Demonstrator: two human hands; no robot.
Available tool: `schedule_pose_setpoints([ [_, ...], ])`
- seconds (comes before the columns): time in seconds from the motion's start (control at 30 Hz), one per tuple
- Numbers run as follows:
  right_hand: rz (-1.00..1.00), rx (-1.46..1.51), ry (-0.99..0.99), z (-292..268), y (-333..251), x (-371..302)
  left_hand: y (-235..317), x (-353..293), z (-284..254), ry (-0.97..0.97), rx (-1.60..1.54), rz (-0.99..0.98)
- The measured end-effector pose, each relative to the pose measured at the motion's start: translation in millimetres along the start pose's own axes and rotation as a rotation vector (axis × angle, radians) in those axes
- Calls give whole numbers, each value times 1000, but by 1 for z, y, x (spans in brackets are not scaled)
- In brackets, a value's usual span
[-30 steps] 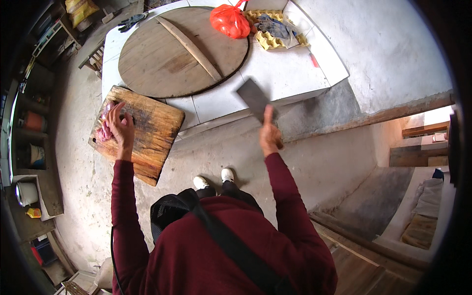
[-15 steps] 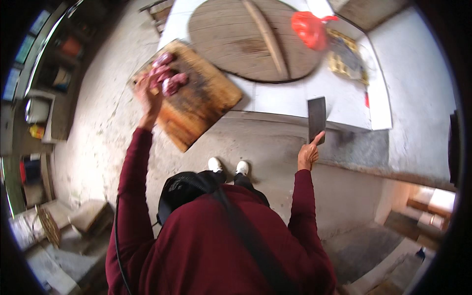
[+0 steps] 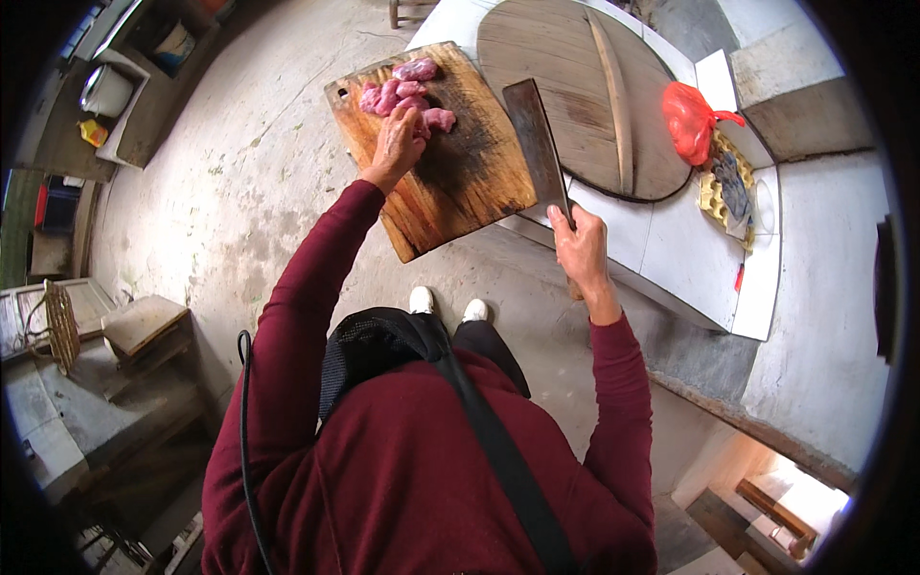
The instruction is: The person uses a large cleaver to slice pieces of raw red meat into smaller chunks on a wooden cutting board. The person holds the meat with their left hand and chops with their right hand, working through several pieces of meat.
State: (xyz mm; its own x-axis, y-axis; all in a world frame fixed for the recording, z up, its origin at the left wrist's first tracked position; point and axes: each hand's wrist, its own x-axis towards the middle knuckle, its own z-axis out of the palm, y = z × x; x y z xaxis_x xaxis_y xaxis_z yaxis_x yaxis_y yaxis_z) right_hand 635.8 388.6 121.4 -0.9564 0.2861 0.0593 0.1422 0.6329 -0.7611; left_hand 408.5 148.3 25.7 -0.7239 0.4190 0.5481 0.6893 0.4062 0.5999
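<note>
Several chunks of raw pink meat (image 3: 415, 70) lie grouped toward the far end of a worn wooden cutting board (image 3: 398, 216). My left hand (image 3: 398, 146) is over the nearest chunks, its fingers bent and closed on the meat; the fingertips are partly hidden. In my right hand (image 3: 582, 247) is a cleaver (image 3: 539, 144), gripped by its handle. Its dark, broad blade points away from me, just beyond the board's right side. Nothing is under the blade's edge that I can make out.
Right of the board, a white-tiled counter (image 3: 690, 273) carries a round wooden lid (image 3: 537, 57) with a bar handle (image 3: 613, 96). A red plastic bag (image 3: 687, 120) and a yellow egg tray (image 3: 714, 196) sit near its right edge. A small wooden stool (image 3: 144, 326) stands at left.
My view has turned, so the board and counter appear farther right. The cleaver has come in from the right, close to the board. My left hand stays at the meat.
</note>
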Motion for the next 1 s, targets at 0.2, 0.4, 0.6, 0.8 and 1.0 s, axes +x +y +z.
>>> schedule_pose_setpoints([
  [0.2, 15, 144, -220, 16, -18, 37, 36, -14, -11, -231, -318, -128],
  [0.4, -151, 4, -320, 22, -5, 81, 49, -42, 6, 18, 55, -114],
  [0.6, -419, -199, -560, 7, -12, 117, 83, -47, 9, -44, 169, -151],
  [0.8, -631, -328, -623, 18, -5, 156, 73, -44, 24, -86, 343, -182],
  [1.0, -591, -332, -635, 16, -11, 166, 75, -35, 23, 61, 409, -123],
])
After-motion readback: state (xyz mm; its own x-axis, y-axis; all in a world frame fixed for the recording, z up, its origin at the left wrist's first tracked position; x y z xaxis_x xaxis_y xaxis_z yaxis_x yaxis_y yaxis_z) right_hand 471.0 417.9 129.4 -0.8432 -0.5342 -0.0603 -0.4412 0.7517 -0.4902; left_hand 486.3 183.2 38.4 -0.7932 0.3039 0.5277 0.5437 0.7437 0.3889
